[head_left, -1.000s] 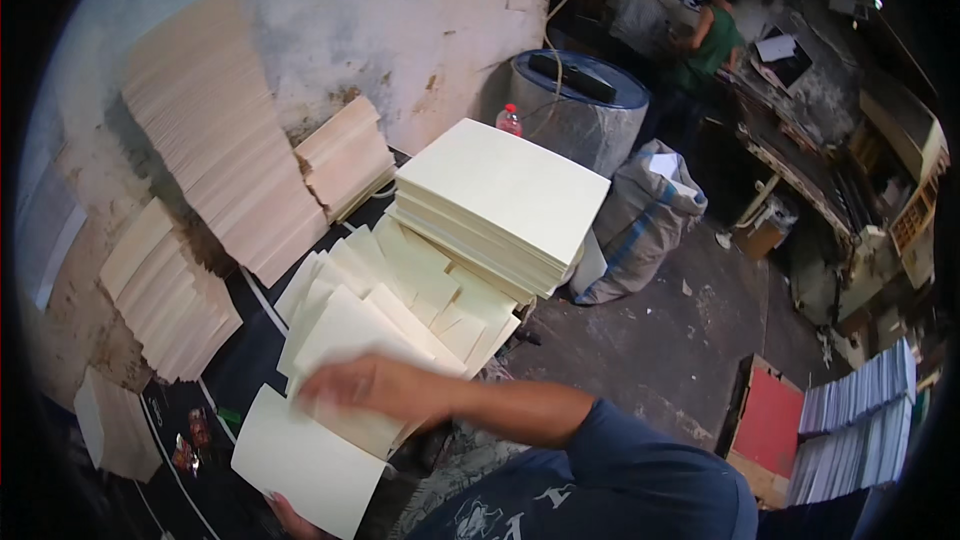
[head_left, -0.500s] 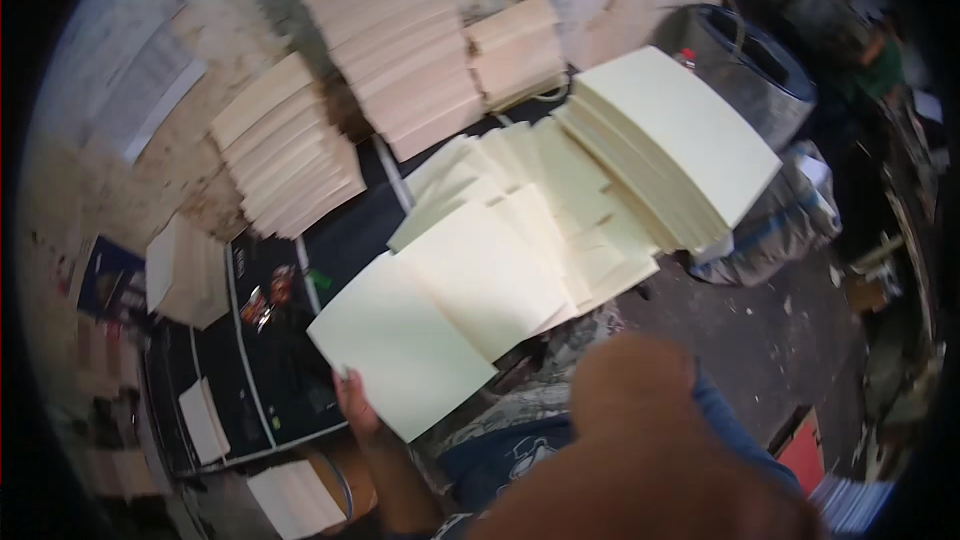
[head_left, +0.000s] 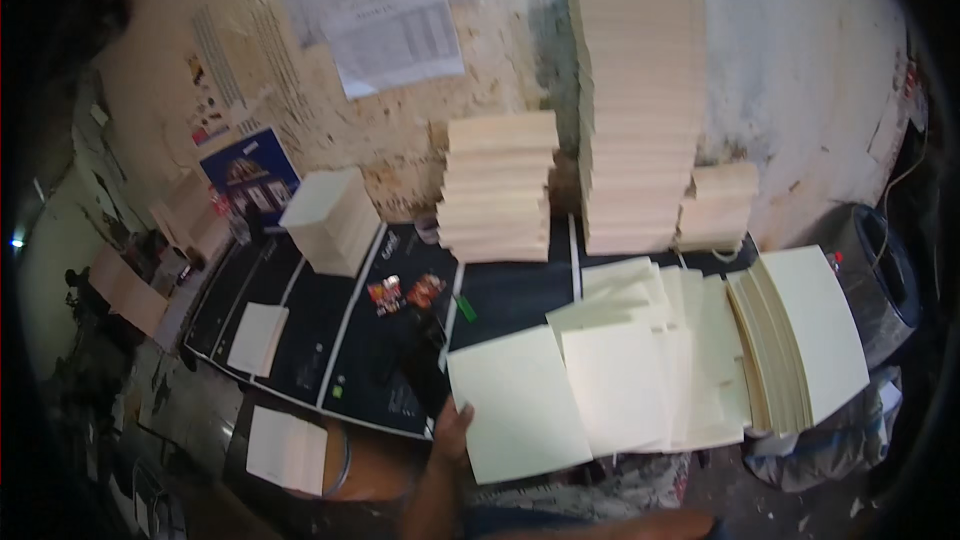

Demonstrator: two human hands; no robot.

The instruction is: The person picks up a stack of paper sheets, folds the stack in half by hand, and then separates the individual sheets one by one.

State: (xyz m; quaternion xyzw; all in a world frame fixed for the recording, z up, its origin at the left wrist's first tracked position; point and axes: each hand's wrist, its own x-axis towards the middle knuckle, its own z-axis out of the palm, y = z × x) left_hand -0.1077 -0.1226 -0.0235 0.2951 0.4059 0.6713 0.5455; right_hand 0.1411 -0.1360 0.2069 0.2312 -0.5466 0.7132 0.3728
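My left hand (head_left: 454, 430) grips the left edge of a pale cream sheet (head_left: 515, 400), its thumb on top. That sheet lies overlapping other cream sheets (head_left: 615, 385), which fan out to the right over the table's front edge. Beyond the fan, a thick leaning stack of cream sheets (head_left: 825, 330) rests at the right end. Of my right side only a blurred strip of skin, which I take for my right hand or forearm (head_left: 645, 526), shows at the lower edge; its fingers cannot be made out.
Against the wall stand a tall stack of folded paper (head_left: 640, 120) and a shorter stack (head_left: 497, 190). On the dark table (head_left: 510, 295) lie shiny red packets (head_left: 405, 292) and a block of paper (head_left: 335, 220). A stool (head_left: 375, 465) bears more paper; a grey drum (head_left: 875, 280) stands far right.
The view has swung left and levelled, so the sheets appear farther right and more wall shows. The large brown blur low in the picture has dropped away. My left hand keeps the sheet's edge.
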